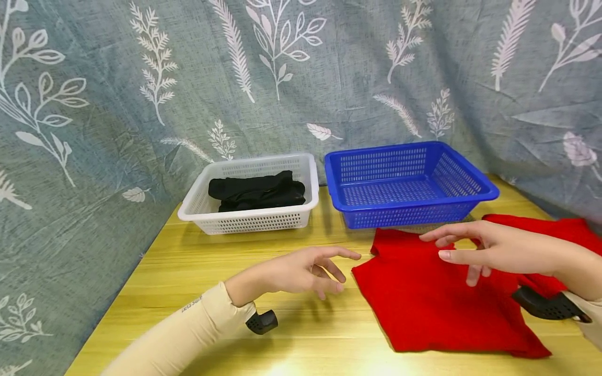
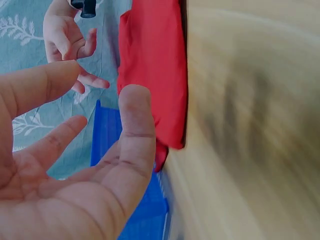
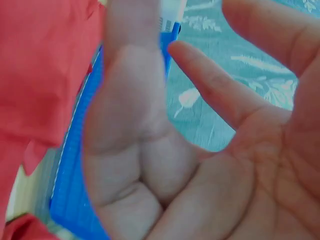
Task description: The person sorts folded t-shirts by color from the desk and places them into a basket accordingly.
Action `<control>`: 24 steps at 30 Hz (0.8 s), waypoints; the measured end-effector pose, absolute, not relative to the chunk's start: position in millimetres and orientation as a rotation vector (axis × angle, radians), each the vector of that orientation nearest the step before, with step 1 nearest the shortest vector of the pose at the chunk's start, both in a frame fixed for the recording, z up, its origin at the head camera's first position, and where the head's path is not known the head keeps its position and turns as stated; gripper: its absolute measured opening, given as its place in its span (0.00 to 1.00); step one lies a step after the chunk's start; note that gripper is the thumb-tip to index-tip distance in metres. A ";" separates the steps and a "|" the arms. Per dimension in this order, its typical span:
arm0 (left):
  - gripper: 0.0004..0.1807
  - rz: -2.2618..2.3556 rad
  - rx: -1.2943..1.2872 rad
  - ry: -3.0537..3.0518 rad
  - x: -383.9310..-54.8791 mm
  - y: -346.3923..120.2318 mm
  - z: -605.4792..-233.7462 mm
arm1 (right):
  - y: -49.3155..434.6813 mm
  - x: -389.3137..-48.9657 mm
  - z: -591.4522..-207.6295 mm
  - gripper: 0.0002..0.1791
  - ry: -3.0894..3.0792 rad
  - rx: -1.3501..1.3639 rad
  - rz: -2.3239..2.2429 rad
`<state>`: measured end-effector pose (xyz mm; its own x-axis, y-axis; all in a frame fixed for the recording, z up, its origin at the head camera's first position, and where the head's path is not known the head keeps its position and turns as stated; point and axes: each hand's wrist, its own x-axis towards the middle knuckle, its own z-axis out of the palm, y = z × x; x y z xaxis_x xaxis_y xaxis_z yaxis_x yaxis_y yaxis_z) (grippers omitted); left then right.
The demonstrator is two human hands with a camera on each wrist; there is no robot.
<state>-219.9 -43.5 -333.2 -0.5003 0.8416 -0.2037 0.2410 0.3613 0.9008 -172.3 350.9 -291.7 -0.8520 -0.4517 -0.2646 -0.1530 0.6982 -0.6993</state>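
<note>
Nearer red cloth (image 1: 437,313) is lying on the worktop (image 1: 188,277) at five o'clock from the blue basket (image 1: 414,214). Left hand (image 1: 305,269) and right hand (image 1: 508,248) are hovering, grip relaxed, fingers parted, holding nothing. Pinching opposite edges evenly, keeping it flat, is looking advisable.

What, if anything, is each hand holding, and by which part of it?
Nothing is held: the left hand and the right hand are both empty, and the spread red cloth lies on the table.
</note>
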 end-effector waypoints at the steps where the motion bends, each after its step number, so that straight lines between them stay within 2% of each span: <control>1: 0.37 1.130 0.931 1.933 -218.5 -42.3 -334.5 | 355.1 -169.3 -292.9 0.32 2.483 -0.454 -0.966; 11: 0.37 1.165 0.886 1.841 -209.3 -31.6 -344.5 | 389.9 -148.7 -309.5 0.37 2.426 -0.285 -1.006; 24: 0.36 1.188 0.788 1.786 -203.8 -15.7 -360.0 | 399.9 -140.3 -329.8 0.36 2.533 -0.251 -0.938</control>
